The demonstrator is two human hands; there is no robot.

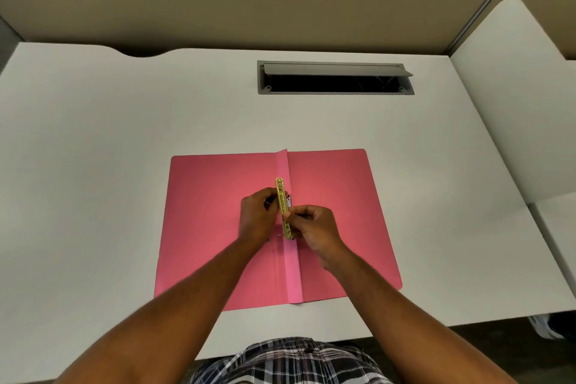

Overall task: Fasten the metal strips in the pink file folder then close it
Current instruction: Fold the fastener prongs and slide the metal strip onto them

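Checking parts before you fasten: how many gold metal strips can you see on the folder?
1: a gold metal strip along the open pink paper folder's spine, held by both hands. Others may be hidden beneath them.

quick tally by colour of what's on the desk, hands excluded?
Pink: 1, the open file folder
Gold: 1, the metal fastener strip along the folder's spine
Grey: 1, the cable port set in the white desk, flap raised
Total: 3
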